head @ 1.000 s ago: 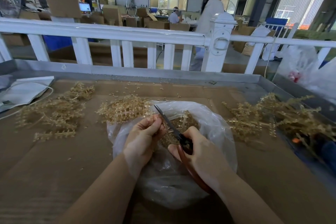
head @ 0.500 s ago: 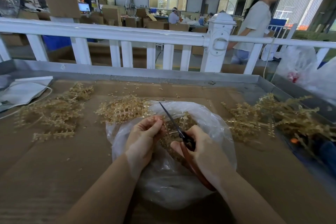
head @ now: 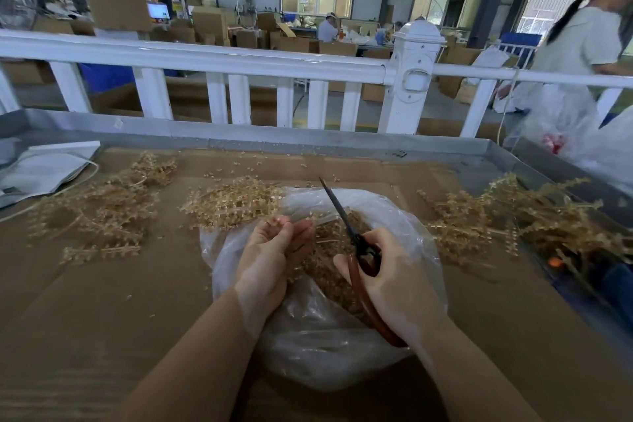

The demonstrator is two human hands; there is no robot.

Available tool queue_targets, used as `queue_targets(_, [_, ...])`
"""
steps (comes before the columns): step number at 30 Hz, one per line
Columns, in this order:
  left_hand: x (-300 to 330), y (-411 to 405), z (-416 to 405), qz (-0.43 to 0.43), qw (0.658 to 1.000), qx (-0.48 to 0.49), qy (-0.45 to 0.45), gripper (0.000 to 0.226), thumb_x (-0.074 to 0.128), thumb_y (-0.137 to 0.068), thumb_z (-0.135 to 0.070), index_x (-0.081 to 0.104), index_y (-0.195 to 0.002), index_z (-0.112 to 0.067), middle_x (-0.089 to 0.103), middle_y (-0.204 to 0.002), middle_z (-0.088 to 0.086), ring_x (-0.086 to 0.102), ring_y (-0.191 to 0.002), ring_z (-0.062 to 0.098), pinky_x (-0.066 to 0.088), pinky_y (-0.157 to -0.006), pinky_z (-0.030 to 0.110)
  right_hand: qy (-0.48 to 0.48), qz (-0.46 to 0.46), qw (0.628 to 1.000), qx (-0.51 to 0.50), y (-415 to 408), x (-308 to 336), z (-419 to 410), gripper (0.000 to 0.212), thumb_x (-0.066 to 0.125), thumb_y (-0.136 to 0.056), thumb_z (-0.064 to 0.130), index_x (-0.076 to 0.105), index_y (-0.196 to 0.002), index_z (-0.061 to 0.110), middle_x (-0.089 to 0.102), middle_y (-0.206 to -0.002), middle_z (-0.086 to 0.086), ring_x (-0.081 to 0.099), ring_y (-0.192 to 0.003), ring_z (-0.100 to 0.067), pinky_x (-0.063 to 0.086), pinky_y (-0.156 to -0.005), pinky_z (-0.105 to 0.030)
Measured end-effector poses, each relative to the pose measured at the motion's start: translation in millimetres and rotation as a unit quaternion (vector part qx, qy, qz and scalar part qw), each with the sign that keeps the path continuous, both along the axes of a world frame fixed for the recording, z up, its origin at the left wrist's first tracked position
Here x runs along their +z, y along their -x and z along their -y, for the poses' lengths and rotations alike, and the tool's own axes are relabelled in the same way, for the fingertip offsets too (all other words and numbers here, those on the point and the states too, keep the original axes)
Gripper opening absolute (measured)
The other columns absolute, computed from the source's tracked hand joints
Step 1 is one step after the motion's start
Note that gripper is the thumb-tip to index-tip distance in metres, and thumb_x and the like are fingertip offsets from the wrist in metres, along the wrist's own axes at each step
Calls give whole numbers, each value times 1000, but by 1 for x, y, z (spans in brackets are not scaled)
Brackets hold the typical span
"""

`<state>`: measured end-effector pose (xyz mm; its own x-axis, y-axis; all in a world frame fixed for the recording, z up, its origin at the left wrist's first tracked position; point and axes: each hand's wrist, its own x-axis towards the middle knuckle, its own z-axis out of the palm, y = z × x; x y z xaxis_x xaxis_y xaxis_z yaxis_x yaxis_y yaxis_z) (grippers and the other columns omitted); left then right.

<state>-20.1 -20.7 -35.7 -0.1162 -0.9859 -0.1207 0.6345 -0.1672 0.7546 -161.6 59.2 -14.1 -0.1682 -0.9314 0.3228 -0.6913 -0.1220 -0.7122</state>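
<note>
Two hands are over the clear plastic bag, which lies open on the cardboard-covered table. The right hand has its fingers wrapped through the red-brown handles of the scissors, a firm grasp. The dark blades lie together and point up and away, towards the white railing. The left hand sits just beside those blades, apart from them, palm turned inward and fingers loosely cupped. A few tan bits sit at its fingertips. Pinched or merely resting there? Too blurred, I cannot tell. Below and between both hands, inside the bag, lies a heap of cut tan pieces. Uncut tan sprigs lie in three piles around the bag: one far left, one touching the bag's far edge, one off right.
</note>
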Motion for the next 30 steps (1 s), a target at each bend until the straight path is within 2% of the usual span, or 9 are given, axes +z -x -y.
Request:
queue_targets(4, [3, -6, 1, -36, 998, -30, -40, 21, 39, -93, 8, 58, -94, 0, 69, -90, 15, 68, -81, 23, 59, -66, 28, -6, 1, 1000, -2, 0, 0, 0, 30, 68, -83, 46, 49, -100, 30, 53, -80, 26, 50, -73, 24, 39, -66, 2])
queue_targets(6, [5, -4, -1, -8, 999, -40, -16, 22, 40, -95, 5, 61, -92, 1, 71, -83, 11, 69, -78, 19, 58, -64, 24, -2, -2, 1000, -2, 0, -1, 0, 30, 68, -82, 45, 49, -99, 29, 53, -80, 26, 49, -76, 26, 38, -66, 2])
queue_targets(8, [6, 0, -3, 31, 999, -38, 19, 22, 43, -96, -1, 63, -90, -1, 70, -81, 9, 67, -79, 17, 57, -71, 24, 13, -22, 1000, -7, -1, -1, -1, 30, 70, -82, 43, 47, -97, 31, 48, -78, 28, 45, -77, 31, 35, -65, 5])
queue_targets(12, [9, 4, -2, 61, 997, -23, 37, 19, 47, -96, -8, 65, -101, -7, 69, -75, 4, 67, -79, 13, 54, -77, 25, 53, -77, 995, -38, -1, -5, -4, 31, 73, -80, 41, 47, -94, 31, 42, -71, 30, 35, -82, 38, 29, -65, 9])
queue_targets(15, [9, 4, 0, 42, 999, -25, 19, 20, 47, -96, -4, 63, -107, -6, 73, -92, 8, 68, -89, 15, 52, -79, 26, 25, -84, 995, -41, -3, -11, -2, 31, 69, -82, 45, 46, -97, 33, 50, -76, 24, 52, -73, 16, 36, -64, 2])
queue_targets(18, [4, 1, -1, 11, 999, -47, 6, 37, 37, -90, 16, 59, -112, -4, 70, -104, 9, 67, -95, 16, 53, -76, 25, 4, -82, 995, -48, -5, -19, 2, 29, 65, -86, 45, 44, -102, 32, 57, -90, 15, 52, -79, 2, 41, -69, -7])
queue_targets(20, [0, 0, -1, 32, 998, -45, 16, 44, 34, -88, 22, 61, -108, -7, 71, -99, 8, 69, -88, 14, 56, -68, 21, 13, -93, 994, -62, -5, -23, 5, 29, 64, -87, 44, 46, -104, 29, 56, -91, 14, 52, -81, 0, 41, -71, -11])
queue_targets(23, [-2, 2, -4, 67, 997, -31, 35, 38, 41, -90, 17, 63, -101, -12, 75, -82, 3, 72, -76, 12, 54, -59, 17, 16, -124, 989, -75, -6, -28, 6, 26, 61, -88, 44, 46, -103, 29, 59, -91, 12, 56, -81, -4, 38, -66, -12])
queue_targets(30, [-3, 5, -2, 67, 998, 8, 17, 25, 40, -94, 9, 62, -87, -1, 68, -81, 7, 68, -77, 13, 57, -66, 20, 0, -157, 983, -92, -7, -34, 7, 26, 60, -89, 40, 48, -109, 27, 63, -98, 7, 60, -92, -11, 34, -66, -17])
